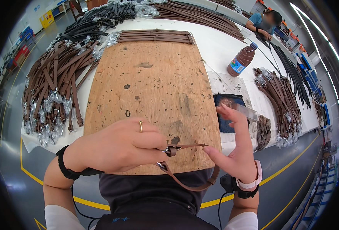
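Note:
A thin brown leather strap (188, 188) curves in a loop over the near edge of the wooden board (158, 88). My left hand (117, 147) is closed on its end, beside a metal buckle (162, 166) and a small leather keeper loop (171, 151). What lies under its fingers is hidden. The fingers of my right hand (238, 153) are stretched up and apart, and its thumb is at the strap's bend, seemingly touching it. Just beyond those fingers lies a dark blue cloth or pad (227, 124) with something brown on it.
Brown straps (154, 36) lie in a row at the board's far edge. More brown straps with wrapped buckles (58, 76) hang at the left; another bundle (278, 99) lies right. A bottle of brown liquid (243, 59) stands on the white table. A person (263, 23) works at the far right.

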Demonstrator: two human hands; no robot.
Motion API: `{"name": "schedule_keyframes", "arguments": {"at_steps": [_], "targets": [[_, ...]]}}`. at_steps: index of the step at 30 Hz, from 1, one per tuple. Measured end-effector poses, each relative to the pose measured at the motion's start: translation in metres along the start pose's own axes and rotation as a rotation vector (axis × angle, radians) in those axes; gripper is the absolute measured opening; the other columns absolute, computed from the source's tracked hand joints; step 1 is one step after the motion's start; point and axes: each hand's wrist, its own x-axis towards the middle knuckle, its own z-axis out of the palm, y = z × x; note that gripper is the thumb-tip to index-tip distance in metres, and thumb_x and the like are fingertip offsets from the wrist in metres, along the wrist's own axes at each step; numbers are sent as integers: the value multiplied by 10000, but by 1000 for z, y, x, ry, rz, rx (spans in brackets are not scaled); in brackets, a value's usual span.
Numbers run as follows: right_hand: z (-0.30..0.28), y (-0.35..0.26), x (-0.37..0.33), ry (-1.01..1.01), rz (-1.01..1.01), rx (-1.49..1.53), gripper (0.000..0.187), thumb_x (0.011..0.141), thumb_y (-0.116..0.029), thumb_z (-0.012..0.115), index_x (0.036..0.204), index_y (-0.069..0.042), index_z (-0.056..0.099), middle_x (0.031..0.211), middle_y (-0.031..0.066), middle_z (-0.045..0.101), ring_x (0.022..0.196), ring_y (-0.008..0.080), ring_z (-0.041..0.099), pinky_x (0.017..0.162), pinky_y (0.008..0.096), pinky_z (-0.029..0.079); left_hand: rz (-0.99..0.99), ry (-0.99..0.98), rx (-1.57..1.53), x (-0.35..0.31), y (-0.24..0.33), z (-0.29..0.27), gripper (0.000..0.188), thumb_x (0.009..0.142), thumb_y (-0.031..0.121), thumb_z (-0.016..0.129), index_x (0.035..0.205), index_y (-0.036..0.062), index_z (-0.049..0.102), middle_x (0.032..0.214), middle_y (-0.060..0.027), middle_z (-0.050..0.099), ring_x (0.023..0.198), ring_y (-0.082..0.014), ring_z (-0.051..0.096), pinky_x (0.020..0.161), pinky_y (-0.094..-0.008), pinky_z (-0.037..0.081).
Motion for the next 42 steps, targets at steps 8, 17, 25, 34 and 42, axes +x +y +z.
{"name": "schedule_keyframes", "arguments": {"at_steps": [8,17,25,34,42], "targets": [[1,-1,-1,-18,-1,31,801,669,-151,795,1348,6,401,1257,171,497,1137,323,461,1002,417,331,1,-25,-18,3,0,0,228,732,74,676,960,78,690,946,-25,581,798,-227,568,687,-340,439],[11,-10,10,-34,-93,25,806,663,-159,803,1349,-3,410,1236,175,502,1105,342,462,973,422,340,32,-40,-16,7,2,2,224,738,107,671,960,77,675,948,-23,576,834,-208,579,713,-349,441],[13,-13,12,-10,-121,-11,803,654,-160,804,1343,-9,422,1226,173,505,1088,341,470,952,420,347,39,-58,-7,6,1,3,219,748,107,665,964,68,670,961,-32,570,854,-206,579,744,-355,446],[5,2,3,24,-77,-78,810,645,-145,806,1344,-6,419,1222,161,517,1114,328,476,952,418,351,21,-36,-2,2,-1,1,221,736,91,674,955,61,684,955,-39,578,827,-229,571,722,-359,448],[-22,62,-32,279,331,-19,590,743,-107,739,1279,-16,509,1079,83,596,980,213,561,798,310,431,-96,22,-13,-12,-3,-2,254,681,27,707,932,65,697,913,-53,582,782,-265,565,709,-361,445]]}}
